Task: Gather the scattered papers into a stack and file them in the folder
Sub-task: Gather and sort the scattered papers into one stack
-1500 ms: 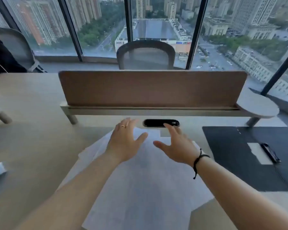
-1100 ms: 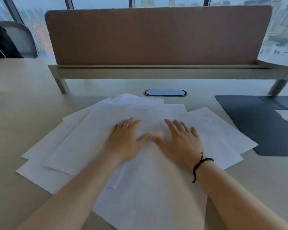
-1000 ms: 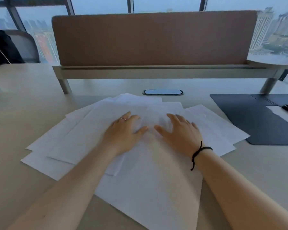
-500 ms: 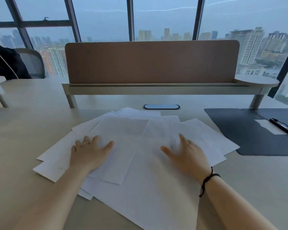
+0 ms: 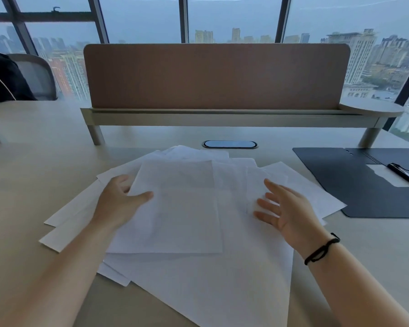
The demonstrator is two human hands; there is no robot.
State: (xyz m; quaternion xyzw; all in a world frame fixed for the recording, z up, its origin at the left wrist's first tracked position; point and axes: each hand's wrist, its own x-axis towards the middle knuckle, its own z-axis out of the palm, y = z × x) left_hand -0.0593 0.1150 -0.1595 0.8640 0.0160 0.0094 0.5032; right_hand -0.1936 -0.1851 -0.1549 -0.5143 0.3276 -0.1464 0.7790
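Several white paper sheets (image 5: 198, 267) lie fanned and overlapping on the desk in front of me. My left hand (image 5: 118, 204) pinches the left edge of one top sheet (image 5: 180, 208), thumb on top and fingers under it. My right hand (image 5: 286, 211) hovers open over the right side of the pile, fingers spread, a black cord on its wrist. The dark folder (image 5: 350, 180) lies open flat at the right, with a white sheet and a black clip (image 5: 404, 173) inside.
A brown divider panel (image 5: 216, 76) on a raised shelf crosses the back of the desk (image 5: 33, 173). A black cable grommet (image 5: 230, 144) sits just beyond the papers. A person in dark clothes and a chair (image 5: 33, 74) are at the far left.
My left hand, flat on the left sheets before, now grips the edge of a top sheet, which has shifted toward the middle. My right hand has lifted off the papers.
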